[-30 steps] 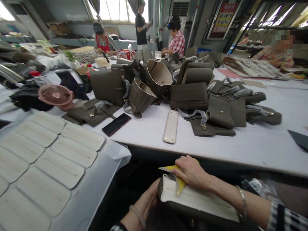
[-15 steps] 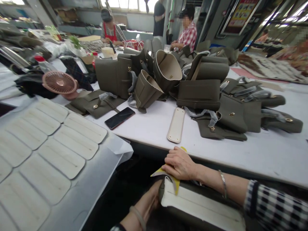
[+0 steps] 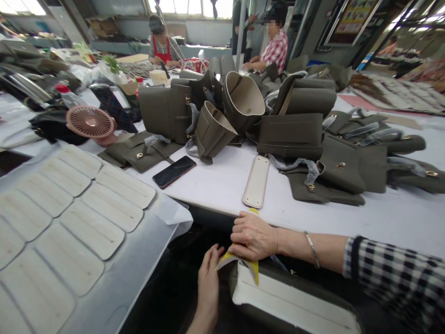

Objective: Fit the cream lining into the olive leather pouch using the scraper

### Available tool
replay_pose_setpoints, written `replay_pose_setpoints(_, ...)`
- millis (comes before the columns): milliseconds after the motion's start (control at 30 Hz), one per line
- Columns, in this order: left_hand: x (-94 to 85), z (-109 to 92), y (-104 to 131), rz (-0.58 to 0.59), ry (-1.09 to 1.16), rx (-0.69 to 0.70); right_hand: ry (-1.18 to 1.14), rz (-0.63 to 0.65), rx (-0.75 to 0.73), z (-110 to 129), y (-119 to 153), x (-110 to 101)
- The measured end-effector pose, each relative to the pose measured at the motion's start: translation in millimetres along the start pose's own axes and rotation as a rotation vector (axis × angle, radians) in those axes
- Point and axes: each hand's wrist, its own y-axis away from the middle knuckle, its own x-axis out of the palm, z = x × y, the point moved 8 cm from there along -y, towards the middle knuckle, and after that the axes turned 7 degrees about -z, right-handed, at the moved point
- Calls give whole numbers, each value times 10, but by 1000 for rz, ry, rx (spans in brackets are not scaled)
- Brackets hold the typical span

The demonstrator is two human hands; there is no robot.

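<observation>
Work piece: olive bag (image 3: 295,304), bottom side up below the tabletop edge, in the person's lap area; cream base panel (image 3: 292,306) seated on it.
Right hand (image 3: 255,236): grip pressed down on a yellow scraper (image 3: 239,260) at the near-left corner of the panel; fingers curled over the tool, holding it.
Left hand (image 3: 208,283): flat and released, fingertips touching the scraper's left tip and the bag corner; grasps nothing.
Progress (judged): panel already laid on the bag bottom; corner smoothing is in hand; the rest of the panel's length toward the right appears not yet pressed.
Edges: tabletop (image 3: 382,222) edge runs just behind the right hand; white sheet corner (image 3: 174,218) overhangs at left.
Open room: dark gap between the sheet and the bag leaves the left hand room; right forearm lies close along the tabletop edge.
Left tray area: rows of cream panels (image 3: 90,229) laid on the sheet.
Tabletop, near: one loose cream panel (image 3: 256,182), phone (image 3: 174,171).
Tabletop, far: heap of olive bags (image 3: 243,106), pink fan (image 3: 91,123).
Background: other people seated at the far end.
</observation>
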Motion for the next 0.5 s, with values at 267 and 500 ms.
replay_pose_setpoints(267, 53, -734, 443, 158, -574, 419, -10, 3, -47, 27, -4, 0)
replay_pose_setpoints(500, 148, -753, 505, 242, -578, 450, -29, 6, -46, 58, 49, -41)
